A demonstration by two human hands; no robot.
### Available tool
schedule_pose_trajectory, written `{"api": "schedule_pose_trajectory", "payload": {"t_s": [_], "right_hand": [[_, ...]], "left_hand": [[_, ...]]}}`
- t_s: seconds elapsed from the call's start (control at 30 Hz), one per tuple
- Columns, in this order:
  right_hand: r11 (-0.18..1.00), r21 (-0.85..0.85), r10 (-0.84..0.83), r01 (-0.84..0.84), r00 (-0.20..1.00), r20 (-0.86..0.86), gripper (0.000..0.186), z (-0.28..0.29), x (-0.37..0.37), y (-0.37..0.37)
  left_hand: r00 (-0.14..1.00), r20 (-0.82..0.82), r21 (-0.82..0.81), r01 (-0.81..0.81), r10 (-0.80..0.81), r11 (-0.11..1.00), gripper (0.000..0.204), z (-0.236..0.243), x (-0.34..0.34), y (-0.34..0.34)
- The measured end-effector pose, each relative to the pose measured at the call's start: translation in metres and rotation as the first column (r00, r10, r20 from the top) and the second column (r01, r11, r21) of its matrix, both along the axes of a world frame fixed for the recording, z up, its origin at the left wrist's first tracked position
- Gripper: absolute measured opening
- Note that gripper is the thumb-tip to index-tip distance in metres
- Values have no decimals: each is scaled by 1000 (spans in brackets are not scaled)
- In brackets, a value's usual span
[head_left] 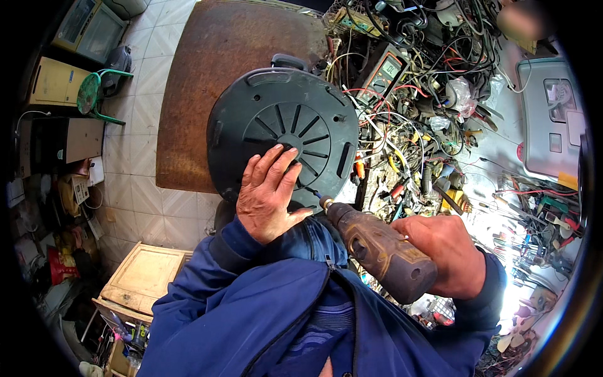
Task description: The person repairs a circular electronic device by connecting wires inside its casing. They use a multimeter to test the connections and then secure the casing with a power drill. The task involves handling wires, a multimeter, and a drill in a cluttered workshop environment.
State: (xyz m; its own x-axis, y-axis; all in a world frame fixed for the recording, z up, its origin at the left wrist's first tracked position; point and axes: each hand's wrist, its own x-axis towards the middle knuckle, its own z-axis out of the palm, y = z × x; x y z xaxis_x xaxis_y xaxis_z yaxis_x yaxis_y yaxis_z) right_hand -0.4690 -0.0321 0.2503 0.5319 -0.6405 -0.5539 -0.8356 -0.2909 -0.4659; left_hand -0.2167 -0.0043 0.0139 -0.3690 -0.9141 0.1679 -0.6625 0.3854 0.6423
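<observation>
A black, rounded plastic appliance (235, 119) lies with its slotted underside up in front of me. It has radiating vent slots, a few screw holes and a handle at its far edge. My left hand (269, 195) rests on it near the centre, palm down, fingers stretched out and holding nothing. With my right hand (447, 254) I grip a worn brown power drill (380, 248), fingers wrapped round its handle. The long bit points at the near right part of the underside; I cannot tell whether its tip sits in a screw.
To the right, a bench is heaped with tangled cables, tools and a multimeter (384, 70). A grey case (549, 119) stands beyond. A brown board (188, 125) lies behind the appliance. Left are a green stool (91, 93), cabinets and a wooden drawer unit (143, 274).
</observation>
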Motion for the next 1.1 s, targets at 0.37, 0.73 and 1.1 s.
{"api": "schedule_pose_trajectory", "payload": {"t_s": [0.37,0.73,1.1], "right_hand": [[1000,-16,17,-17,1000,18,39,4,0,-1],[994,29,105,-103,991,-84,35,14,1,-6],[981,-68,178,-183,981,-72,33,16,16,5]], "left_hand": [[1000,0,12,-2,2,1000,86,9,1,0],[999,38,-36,18,-17,999,89,13,1,1],[999,40,-53,23,-20,998,86,18,2,5]]}}
